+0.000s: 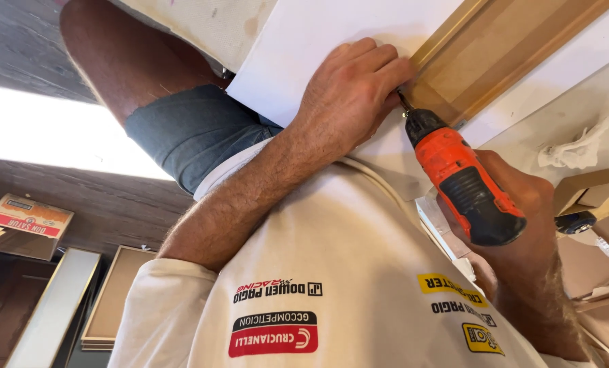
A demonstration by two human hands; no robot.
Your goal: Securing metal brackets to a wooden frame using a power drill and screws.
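Observation:
My left hand (349, 95) lies knuckles-up on a white panel (298, 41). Its fingertips curl in at the edge of a gold-and-wood frame moulding (495, 48). My right hand (526, 218) grips an orange and black cordless drill (465, 180). The drill points up and to the left, and its bit (403, 102) touches the moulding right beside my left fingertips. Anything pinched between those fingertips is hidden. My white printed shirt (359, 272) fills the lower part of the view.
My bare knee and denim shorts (195, 129) are at upper left. Framed panels (113, 293) and a cardboard box (28, 218) lie on the dark floor at lower left. A crumpled white rag (577, 146), a cardboard piece (587, 191) and a dark tool (577, 222) sit at right.

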